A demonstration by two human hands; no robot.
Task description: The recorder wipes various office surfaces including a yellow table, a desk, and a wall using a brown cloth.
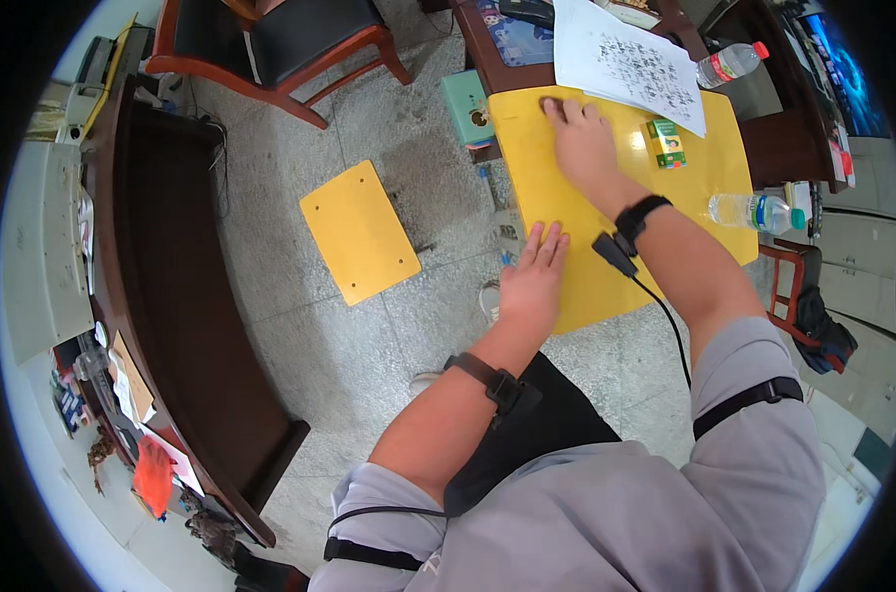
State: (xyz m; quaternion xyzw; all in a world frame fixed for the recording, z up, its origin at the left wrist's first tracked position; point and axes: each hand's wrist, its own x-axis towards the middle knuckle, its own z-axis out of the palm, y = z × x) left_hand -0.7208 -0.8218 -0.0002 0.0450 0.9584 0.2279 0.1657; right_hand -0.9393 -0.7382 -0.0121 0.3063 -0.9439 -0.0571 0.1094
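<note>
My left hand [535,283] rests on the near left edge of a yellow tabletop [606,276], fingers stretched out and holding nothing. Further away, my right hand [584,143] presses its fingertips down by the tabletop's far left corner. A small dark brown thing [549,103] shows under those fingers; its kind is mostly hidden. To the right of that hand stands a small green and yellow box [667,144]. White sheets with dark handwriting [640,74] overlap the tabletop's far edge. A clear bottle with a green cap [753,212] lies near the right edge.
Another clear bottle, red-capped [732,65], lies beyond the sheets. A dark cable [673,316] hangs from my right wrist strap. Left of the table is a low yellow stool [361,233]. A black and red-brown chair [300,44] and a long dark desk [186,266] stand farther left.
</note>
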